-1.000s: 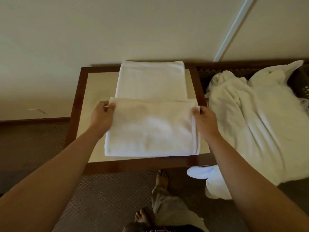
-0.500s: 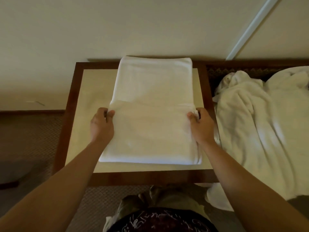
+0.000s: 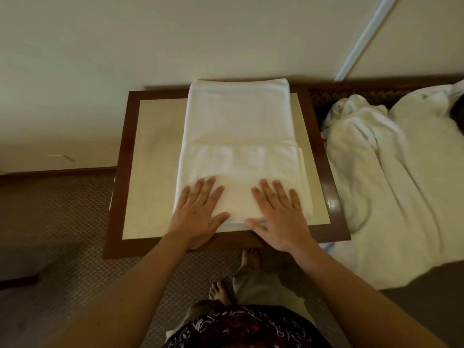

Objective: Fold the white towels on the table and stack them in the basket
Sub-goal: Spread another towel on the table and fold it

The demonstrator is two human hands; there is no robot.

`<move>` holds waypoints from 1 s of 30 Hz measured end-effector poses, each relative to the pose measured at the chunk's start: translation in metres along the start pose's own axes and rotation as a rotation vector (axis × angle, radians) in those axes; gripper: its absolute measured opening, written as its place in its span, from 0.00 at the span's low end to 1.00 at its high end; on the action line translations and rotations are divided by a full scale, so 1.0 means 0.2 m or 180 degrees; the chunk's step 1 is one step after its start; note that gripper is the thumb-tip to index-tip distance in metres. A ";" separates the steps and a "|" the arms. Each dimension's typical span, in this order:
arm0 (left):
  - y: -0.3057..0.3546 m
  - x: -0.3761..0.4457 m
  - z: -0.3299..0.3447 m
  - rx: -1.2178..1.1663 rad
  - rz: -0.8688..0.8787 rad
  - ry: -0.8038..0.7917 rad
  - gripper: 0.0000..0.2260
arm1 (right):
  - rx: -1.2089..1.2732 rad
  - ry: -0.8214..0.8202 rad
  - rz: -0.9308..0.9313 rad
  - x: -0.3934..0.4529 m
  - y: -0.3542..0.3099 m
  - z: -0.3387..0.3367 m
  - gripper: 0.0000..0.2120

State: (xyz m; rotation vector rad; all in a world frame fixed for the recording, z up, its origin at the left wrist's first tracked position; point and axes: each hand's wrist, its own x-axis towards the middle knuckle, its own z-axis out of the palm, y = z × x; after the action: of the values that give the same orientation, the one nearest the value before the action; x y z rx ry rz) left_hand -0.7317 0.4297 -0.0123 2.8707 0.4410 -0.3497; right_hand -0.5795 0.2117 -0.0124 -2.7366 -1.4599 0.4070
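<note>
Room: a pale wall behind, patterned carpet below, the person's bare feet (image 3: 247, 270) on it.
Pile: a heap of unfolded white towels (image 3: 391, 177) lies to the right of the table, touching its right edge.
Table: a low table (image 3: 118, 177) with a dark wood frame and a pale top stands against the wall.
Towel: a partly folded white towel (image 3: 238, 136) lies along the middle of the table, its near section doubled over, its far end at the wall.
Basket: not clearly in view; a dark woven surface behind the pile may be it, but I cannot tell.
Left hand (image 3: 197, 212): flat, fingers straight and spread, pressing the towel's near left corner; it grips nothing.
Right hand (image 3: 278, 214): flat, fingers straight and spread, pressing the near right part; it grips nothing.
Risk: the layers at the towel's right edge look slightly offset, so smoothing unevenly could skew the fold. The near edge sits close to the table's front, so a pull towards the body could drag it off.
</note>
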 end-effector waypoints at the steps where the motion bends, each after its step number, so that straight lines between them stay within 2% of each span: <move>1: -0.04 -0.03 0.01 0.0089 -0.0001 -0.0045 0.38 | -0.0058 0.0016 0.0088 -0.03 0.05 0.01 0.44; 3: -0.12 -0.09 0.01 0.0308 -0.0040 -0.0192 0.45 | -0.0139 0.0065 0.0313 -0.08 0.13 0.01 0.46; 5: -0.17 -0.13 0.02 0.0415 -0.0082 -0.0284 0.47 | -0.0068 0.0079 0.0488 -0.12 0.17 0.02 0.44; 9: -0.19 -0.23 0.01 0.0215 -0.0037 -0.0226 0.39 | 0.0037 0.0090 0.0485 -0.20 0.14 0.03 0.34; 13: -0.21 -0.37 0.06 -0.0068 0.0160 0.0257 0.34 | 0.0011 0.0473 0.0470 -0.32 0.11 0.06 0.32; 16: -0.25 -0.50 0.11 -0.0095 0.0341 0.0517 0.34 | 0.0076 0.0701 0.0335 -0.42 0.09 0.06 0.32; 20: -0.27 -0.62 0.09 -0.0401 0.0528 0.0897 0.31 | 0.0568 0.1101 0.0440 -0.52 0.07 0.04 0.21; 22: -0.28 -0.66 0.05 -0.0772 0.0460 0.1037 0.24 | 0.1198 0.0959 0.0594 -0.56 0.06 -0.03 0.21; 25: -0.25 -0.73 -0.09 -0.1791 -0.0242 0.0904 0.17 | 0.2192 0.0812 0.0812 -0.64 0.08 -0.12 0.18; 27: -0.24 -0.74 -0.18 -0.2498 -0.0667 0.0860 0.16 | 0.2665 0.0899 0.0914 -0.68 0.09 -0.21 0.19; 30: -0.20 -0.70 -0.31 -0.3408 -0.0719 0.1146 0.12 | 0.3357 0.1186 0.0892 -0.69 0.09 -0.34 0.17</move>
State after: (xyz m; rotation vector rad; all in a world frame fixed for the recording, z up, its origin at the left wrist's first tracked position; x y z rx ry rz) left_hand -0.8620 0.4448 0.0764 1.8205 0.7311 0.3099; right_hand -0.6215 0.0955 0.0806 -1.9646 -0.5047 0.4546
